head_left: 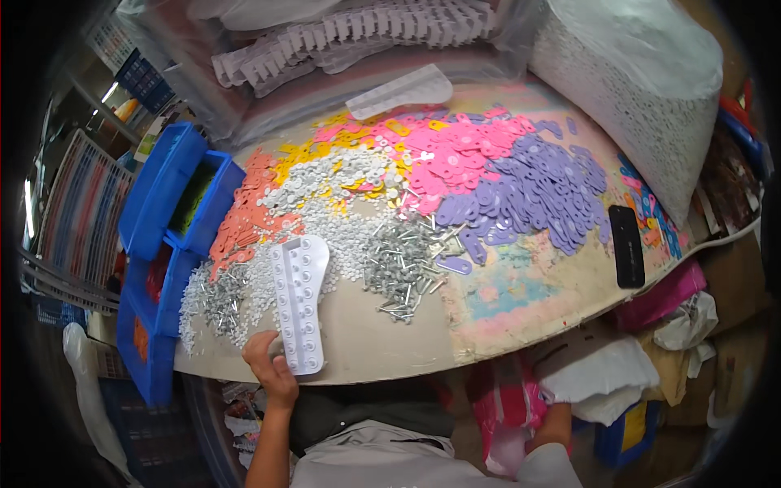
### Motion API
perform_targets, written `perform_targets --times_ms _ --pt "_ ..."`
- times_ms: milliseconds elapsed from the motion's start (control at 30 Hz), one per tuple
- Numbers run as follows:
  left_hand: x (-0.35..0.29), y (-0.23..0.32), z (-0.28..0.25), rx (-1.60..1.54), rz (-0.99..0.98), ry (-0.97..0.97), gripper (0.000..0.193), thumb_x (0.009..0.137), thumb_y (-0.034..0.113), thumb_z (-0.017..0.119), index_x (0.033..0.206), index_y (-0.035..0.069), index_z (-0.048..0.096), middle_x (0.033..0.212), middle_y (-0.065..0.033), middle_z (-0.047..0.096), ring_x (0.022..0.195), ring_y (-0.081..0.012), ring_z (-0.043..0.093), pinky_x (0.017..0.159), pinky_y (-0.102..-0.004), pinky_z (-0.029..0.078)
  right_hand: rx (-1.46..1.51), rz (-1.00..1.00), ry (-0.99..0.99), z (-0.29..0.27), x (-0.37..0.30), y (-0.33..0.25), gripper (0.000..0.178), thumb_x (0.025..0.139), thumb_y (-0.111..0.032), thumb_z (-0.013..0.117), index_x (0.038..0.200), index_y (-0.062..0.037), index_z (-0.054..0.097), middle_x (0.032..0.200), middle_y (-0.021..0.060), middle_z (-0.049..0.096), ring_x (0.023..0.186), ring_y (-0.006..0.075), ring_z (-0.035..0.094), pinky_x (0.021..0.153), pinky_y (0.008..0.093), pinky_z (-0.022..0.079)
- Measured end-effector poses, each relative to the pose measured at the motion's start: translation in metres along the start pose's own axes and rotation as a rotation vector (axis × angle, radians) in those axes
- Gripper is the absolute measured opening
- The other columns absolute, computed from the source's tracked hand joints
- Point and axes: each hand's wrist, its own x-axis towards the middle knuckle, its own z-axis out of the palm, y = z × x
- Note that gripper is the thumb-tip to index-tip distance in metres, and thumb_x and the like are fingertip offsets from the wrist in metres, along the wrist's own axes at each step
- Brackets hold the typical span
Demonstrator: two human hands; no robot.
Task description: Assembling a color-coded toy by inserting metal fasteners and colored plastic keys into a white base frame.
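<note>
A white foot-shaped plastic plate (303, 305) with rows of round studs stands close to the table's front edge. At its lower left edge is my left hand (270, 368), fingers bent and thumb against the plate. My right forearm (556, 424) reaches down at the right, below the table edge. Its hand is hidden by a white bag (602, 374) and a pink and white plastic bag (506, 407). Beyond the plate spread small white plastic pieces (333, 224). Metal pins (400, 264) lie heaped on its right, and a smaller pin pile (224, 301) on its left.
Flat tags lie in orange (244, 215), yellow (305, 154), pink (460, 150) and purple (537, 191) heaps. Blue bins (213, 207) stand left. Another white plate (399, 92) lies at the back. A black phone (626, 248) and a large clear sack (634, 89) are right.
</note>
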Motion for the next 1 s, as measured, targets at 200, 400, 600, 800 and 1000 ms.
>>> perform_targets --times_ms 200,400,600,800,1000 --pt "0.015 0.012 0.017 -0.055 0.08 -0.036 0.049 0.11 0.04 0.036 0.121 -0.003 0.057 0.119 -0.0175 0.059 0.116 -0.0341 0.053 0.105 -0.045 0.036 0.033 0.127 0.423 0.05 0.073 -0.037 0.038 0.088 -0.009 0.061 0.125 -0.0051 0.064 0.114 0.0153 0.068 0.106 0.0251 0.065 0.091 0.0389 0.053" --pt "0.01 0.001 0.009 -0.015 0.044 -0.066 0.054 0.11 0.043 0.034 0.122 -0.005 0.056 0.121 -0.0181 0.057 0.118 -0.0344 0.052 0.107 -0.0453 0.035 0.044 0.2 0.665 0.04 0.157 -0.103 0.039 0.089 -0.009 0.061 0.127 -0.0055 0.063 0.116 0.0151 0.067 0.108 0.0252 0.065 0.092 0.0387 0.053" --pt "0.015 -0.001 0.016 -0.05 0.108 -0.073 0.053 0.11 0.041 0.034 0.125 -0.006 0.055 0.124 -0.0188 0.058 0.12 -0.0349 0.052 0.108 -0.0452 0.034 0.087 0.312 0.997 0.015 0.151 -0.141 0.041 0.089 -0.009 0.061 0.129 -0.0059 0.063 0.118 0.0149 0.067 0.11 0.0253 0.065 0.093 0.0385 0.052" --pt "0.013 -0.009 0.024 -0.116 0.119 -0.013 0.047 0.109 0.035 0.038 0.128 -0.006 0.054 0.125 -0.0187 0.058 0.121 -0.0346 0.052 0.108 -0.0446 0.035 0.133 0.385 1.394 -0.036 0.189 -0.184 0.042 0.089 -0.009 0.061 0.131 -0.0063 0.062 0.12 0.0147 0.066 0.111 0.0254 0.064 0.094 0.0384 0.052" --pt "0.017 -0.01 0.019 -0.112 0.156 -0.045 0.056 0.11 0.045 0.035 0.13 -0.005 0.053 0.126 -0.0186 0.057 0.12 -0.036 0.051 0.107 -0.0468 0.035 0.66 0.267 1.524 -0.012 0.159 -0.328 0.05 0.1 -0.02 0.049 0.148 -0.0083 0.042 0.141 0.0166 0.054 0.123 0.0346 0.059 0.1 0.0465 0.053"
